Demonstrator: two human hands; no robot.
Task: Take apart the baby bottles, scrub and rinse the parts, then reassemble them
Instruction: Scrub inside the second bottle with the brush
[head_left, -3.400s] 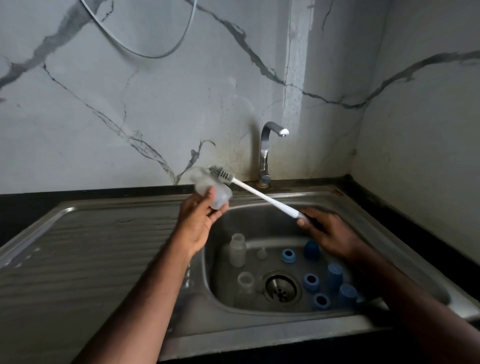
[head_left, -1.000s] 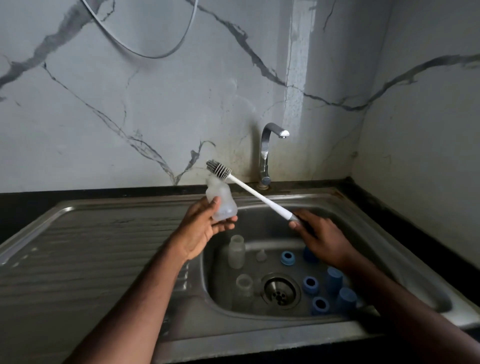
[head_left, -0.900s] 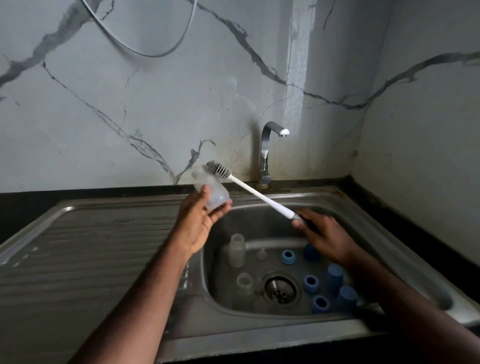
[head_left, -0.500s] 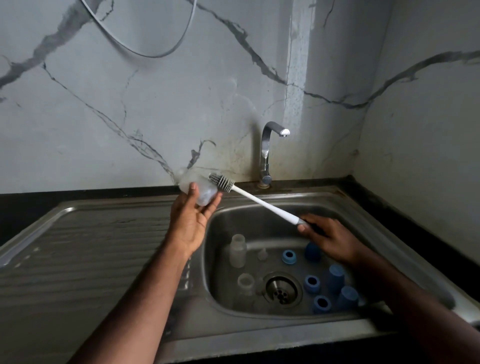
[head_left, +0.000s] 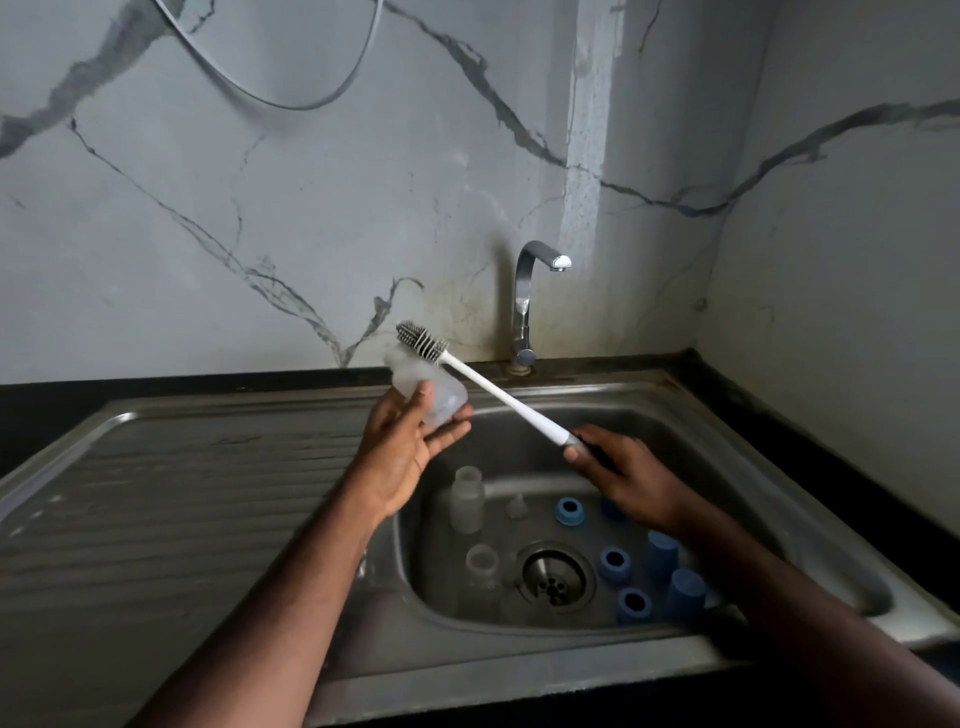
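Observation:
My left hand (head_left: 402, 452) holds a clear baby bottle (head_left: 423, 387) above the sink's left rim, thumb and fingers round its body. My right hand (head_left: 623, 475) grips the grey handle of a white bottle brush (head_left: 498, 395). The brush's bristled head (head_left: 421, 340) lies against the top of the held bottle, outside it. Down in the steel sink (head_left: 769, 467) stand two more clear bottles (head_left: 466, 499) (head_left: 480, 566), a clear teat (head_left: 516, 506), several blue collars (head_left: 614, 564) and blue caps (head_left: 662, 553).
A chrome tap (head_left: 524, 306) rises behind the basin, no water running. The drain (head_left: 553, 577) sits in the basin floor. A ribbed steel drainboard (head_left: 156, 509) stretches to the left. Marble walls close the back and right; a cable loops on the wall above.
My left hand turned the bottle more upright and shifted it right. The brush head rose and slid over the bottle's top as my right hand moved slightly left.

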